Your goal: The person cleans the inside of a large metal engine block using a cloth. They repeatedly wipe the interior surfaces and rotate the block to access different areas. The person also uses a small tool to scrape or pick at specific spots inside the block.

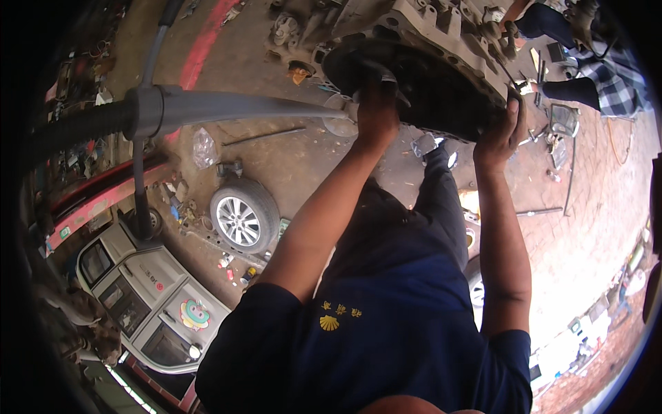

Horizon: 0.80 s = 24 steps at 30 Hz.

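A dark, oval, pan-like part sits against a pale metal engine block in front of me. My left hand reaches over the left half of this dark part, its fingers curled. A dark, curved piece shows by the fingers, too deep in shadow to name. My right hand wraps round the part's right end, fingers up along the edge near the block. The undersides of both hands' grips are hidden.
A grey metal post with arms crosses at the left. On the floor lie a wheel with tyre, a thin rod and a clear plastic bag. A silver van stands lower left. Another person in a checked shirt works at the upper right.
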Tool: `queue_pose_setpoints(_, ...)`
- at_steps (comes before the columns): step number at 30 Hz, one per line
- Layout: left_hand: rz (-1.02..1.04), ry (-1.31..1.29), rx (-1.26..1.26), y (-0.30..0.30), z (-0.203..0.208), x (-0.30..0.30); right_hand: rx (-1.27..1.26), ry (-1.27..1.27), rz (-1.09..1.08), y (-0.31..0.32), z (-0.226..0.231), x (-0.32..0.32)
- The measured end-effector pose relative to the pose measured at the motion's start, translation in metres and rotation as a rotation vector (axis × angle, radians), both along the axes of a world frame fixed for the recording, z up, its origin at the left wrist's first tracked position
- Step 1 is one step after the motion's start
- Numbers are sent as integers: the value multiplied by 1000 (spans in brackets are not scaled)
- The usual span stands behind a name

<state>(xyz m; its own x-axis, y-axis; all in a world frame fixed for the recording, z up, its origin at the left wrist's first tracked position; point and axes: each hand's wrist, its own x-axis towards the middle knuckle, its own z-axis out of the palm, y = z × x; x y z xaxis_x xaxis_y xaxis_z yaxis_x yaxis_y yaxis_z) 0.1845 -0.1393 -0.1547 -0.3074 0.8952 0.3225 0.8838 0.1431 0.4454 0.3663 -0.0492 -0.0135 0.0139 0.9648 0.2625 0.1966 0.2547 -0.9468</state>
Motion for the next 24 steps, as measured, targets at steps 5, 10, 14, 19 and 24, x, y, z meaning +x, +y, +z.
queue_pose_setpoints(5,-133,127,-181,-14,38,-26,72,23,28,1,-5,-1)
queue_pose_setpoints(10,-157,171,-267,-12,61,-36,-12,30,47,-2,-8,1)
queue_pose_setpoints(14,-55,163,-253,-25,86,-40,84,47,17,-1,-9,-4)
queue_pose_setpoints(19,-160,206,-248,-39,87,-27,76,32,6,-2,-12,-4)
queue_pose_setpoints(24,-307,429,-475,-29,68,-39,122,45,27,-2,-9,-5)
